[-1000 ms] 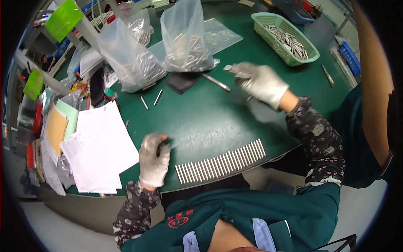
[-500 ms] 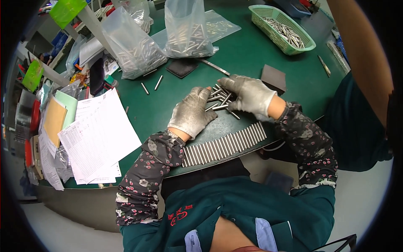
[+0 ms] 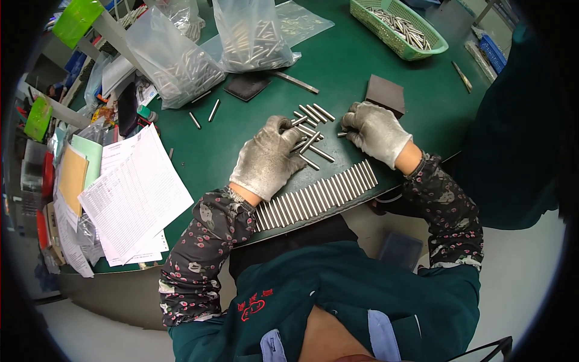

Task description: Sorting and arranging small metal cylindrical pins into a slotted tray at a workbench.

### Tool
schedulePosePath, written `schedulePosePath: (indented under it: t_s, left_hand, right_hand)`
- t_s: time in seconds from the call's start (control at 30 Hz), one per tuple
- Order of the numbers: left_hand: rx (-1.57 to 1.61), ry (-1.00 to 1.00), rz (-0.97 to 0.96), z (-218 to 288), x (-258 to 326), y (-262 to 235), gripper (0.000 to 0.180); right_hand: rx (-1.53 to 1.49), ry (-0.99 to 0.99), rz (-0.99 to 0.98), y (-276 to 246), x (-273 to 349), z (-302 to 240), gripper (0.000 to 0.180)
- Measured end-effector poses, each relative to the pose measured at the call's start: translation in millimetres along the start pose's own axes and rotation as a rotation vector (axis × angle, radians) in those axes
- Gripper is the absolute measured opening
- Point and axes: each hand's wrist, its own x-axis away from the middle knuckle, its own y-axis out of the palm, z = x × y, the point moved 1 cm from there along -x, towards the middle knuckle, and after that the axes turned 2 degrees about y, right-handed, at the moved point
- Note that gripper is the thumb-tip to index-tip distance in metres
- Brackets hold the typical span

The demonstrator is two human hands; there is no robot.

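My gloved left hand (image 3: 265,158) curls over the left side of a loose pile of short metal pins (image 3: 311,143). One pin (image 3: 298,121) sticks out from its fingertips; the rest of its grip is partly hidden. To the right of the pile, my gloved right hand (image 3: 379,133) is closed, with the end of a metal pin (image 3: 342,134) showing at its fingertips. Between my forearms, a long row of pins (image 3: 316,196) lies side by side along the table's near edge. Several pins lie spread at the pile's far side.
A dark square block (image 3: 386,95) sits beyond my right hand. Farther back are a flat black pad (image 3: 246,86), a metal bar (image 3: 295,81), pin-filled plastic bags (image 3: 256,45) and a green basket of pins (image 3: 401,36). Papers (image 3: 136,193) cover the left side. Another person's dark clothing (image 3: 512,145) is at right.
My right hand has drawn away from the pile to the right with a pin. The pile's pins are more spread out. The other person's bare arm has left the upper right.
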Motion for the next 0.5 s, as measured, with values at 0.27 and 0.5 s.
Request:
schedulePosePath:
  t_s: [0.27, 0.5]
  left_hand:
    - [0.0, 0.014, -0.098, 7, -8, 8, 0.035]
    - [-0.025, 0.043, -0.118, 7, -7, 12, 0.032]
  right_hand:
    - [-0.097, -0.036, -0.041, 5, 2, -17, 0.015]
    - [-0.09, 0.138, -0.189, -5, -5, -42, 0.024]
